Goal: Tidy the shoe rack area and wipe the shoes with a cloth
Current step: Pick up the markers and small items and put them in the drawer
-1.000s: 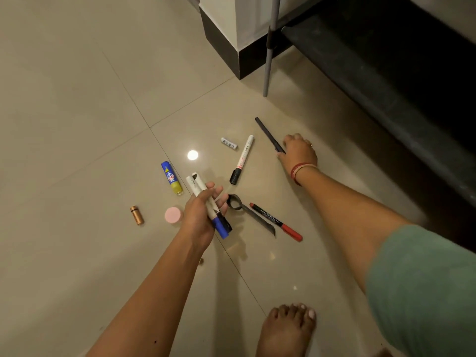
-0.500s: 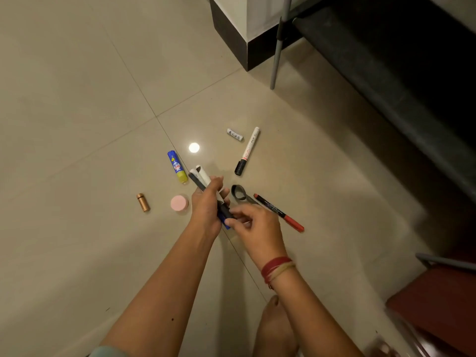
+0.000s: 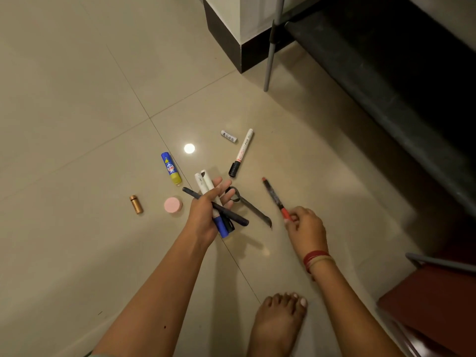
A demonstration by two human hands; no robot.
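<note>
Down on the floor tiles (image 3: 77, 124), we're pinching the light, slick red-capped pen (image 3: 275, 199) by its cap with our right hand (image 3: 305, 228), left hand (image 3: 206, 215) clamped around a loose, slippery bundle of markers (image 3: 219, 210).

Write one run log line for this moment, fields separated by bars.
phase: gathering pens | left hand: holds markers | right hand: pinches red pen | floor: items remain
</note>
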